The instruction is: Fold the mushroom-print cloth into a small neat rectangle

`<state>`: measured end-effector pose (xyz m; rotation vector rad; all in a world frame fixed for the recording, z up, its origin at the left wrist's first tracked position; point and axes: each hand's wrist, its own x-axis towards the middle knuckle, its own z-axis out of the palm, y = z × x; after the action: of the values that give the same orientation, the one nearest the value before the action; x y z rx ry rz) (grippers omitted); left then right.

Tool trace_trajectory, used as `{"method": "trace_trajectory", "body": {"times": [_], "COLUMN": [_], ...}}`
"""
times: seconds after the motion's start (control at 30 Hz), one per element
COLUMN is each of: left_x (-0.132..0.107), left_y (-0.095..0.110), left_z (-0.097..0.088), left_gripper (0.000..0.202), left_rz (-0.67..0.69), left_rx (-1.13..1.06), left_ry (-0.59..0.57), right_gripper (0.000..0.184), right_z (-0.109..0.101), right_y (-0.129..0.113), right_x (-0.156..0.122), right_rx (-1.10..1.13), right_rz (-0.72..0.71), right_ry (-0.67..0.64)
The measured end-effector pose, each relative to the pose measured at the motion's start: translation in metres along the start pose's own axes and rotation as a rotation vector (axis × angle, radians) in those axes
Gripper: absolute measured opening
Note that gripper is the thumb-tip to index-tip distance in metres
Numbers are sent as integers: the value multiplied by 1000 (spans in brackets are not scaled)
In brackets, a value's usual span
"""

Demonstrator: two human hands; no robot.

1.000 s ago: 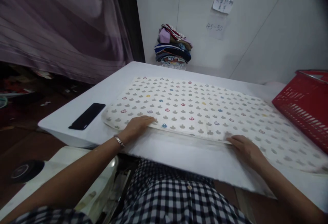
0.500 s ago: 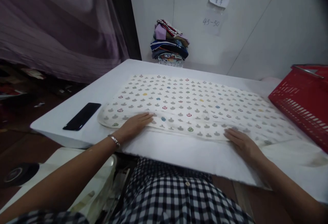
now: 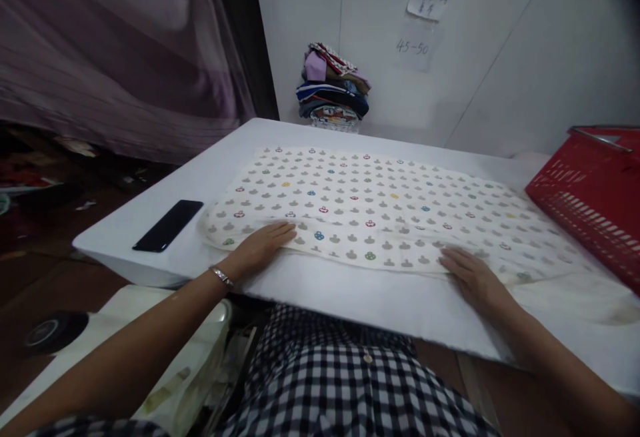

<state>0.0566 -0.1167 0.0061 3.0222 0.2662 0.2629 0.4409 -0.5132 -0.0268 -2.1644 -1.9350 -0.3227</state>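
Note:
A cream cloth [image 3: 345, 200] printed with small grey and coloured mushroom shapes lies spread over the white table. My left hand [image 3: 263, 247] rests flat on its near edge toward the left, fingers stretched out. Farther right, my right hand [image 3: 473, 277] lies on the same near edge with its fingers extended. Neither hand is gripping the cloth. Along the front, the fabric shows a low crease between my hands. At the right it continues as a plain, unprinted cream part [image 3: 575, 297].
A black phone [image 3: 169, 225] lies left of the cloth on the white table [image 3: 200, 165]. The red plastic basket [image 3: 595, 190] stands at the right. Behind the table rises a stack of folded clothes [image 3: 334, 87] by the wall. A purple curtain [image 3: 125, 57] hangs at the left.
The view has shifted slightly. Both hands stay flat on the near edge of the cloth, with hardly any movement.

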Motion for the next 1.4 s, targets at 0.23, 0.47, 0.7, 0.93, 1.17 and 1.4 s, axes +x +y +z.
{"method": "trace_trajectory", "body": {"times": [0.23, 0.47, 0.7, 0.93, 1.17, 1.4], "left_x": [3, 25, 7, 0, 0, -1], "left_y": [23, 16, 22, 32, 31, 20], "left_z": [-11, -15, 0, -7, -25, -17], "left_gripper": [27, 18, 20, 22, 23, 29], "left_rz": [85, 23, 86, 46, 93, 66], "left_rx": [55, 213, 148, 95, 33, 129], "left_ry": [108, 227, 70, 24, -44, -13], "right_gripper": [31, 33, 31, 27, 33, 39], "right_z": [-11, -18, -8, -6, -28, -37], "right_y": [-16, 3, -3, -16, -21, -6], "right_x": [1, 23, 15, 6, 7, -9], "right_rx": [10, -89, -20, -18, -38, -72], "right_rz": [-34, 12, -128, -76, -129, -4], "right_ry": [19, 155, 91, 44, -56, -82]}}
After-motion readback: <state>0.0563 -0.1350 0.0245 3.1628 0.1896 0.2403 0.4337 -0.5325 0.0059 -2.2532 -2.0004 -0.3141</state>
